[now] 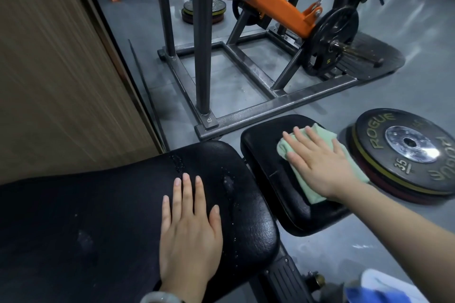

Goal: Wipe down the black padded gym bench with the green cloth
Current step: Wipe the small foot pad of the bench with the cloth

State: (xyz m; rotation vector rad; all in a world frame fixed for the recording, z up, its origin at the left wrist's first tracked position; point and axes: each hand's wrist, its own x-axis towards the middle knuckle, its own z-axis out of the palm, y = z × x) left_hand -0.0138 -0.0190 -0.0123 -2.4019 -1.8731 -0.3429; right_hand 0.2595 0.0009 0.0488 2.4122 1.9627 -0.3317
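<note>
Hands as I see them: right hand (320,167) flat, fingers straight, pressing green cloth (305,179) onto the small seat pad (266,155); left hand (189,229) spread flat on the long bench pad (98,216).

The black padded gym bench (110,216) has two pads: a long back pad and, just beyond its far end, a smaller seat pad (268,145), with a narrow gap between them. The left hand (189,236) rests flat on the back pad near its far right corner, fingers straight. On the seat pad lies the green cloth (307,189), reaching its right edge, and the right hand (320,167) presses flat on top of it. Scuffed, worn patches mark the back pad's surface.
</note>
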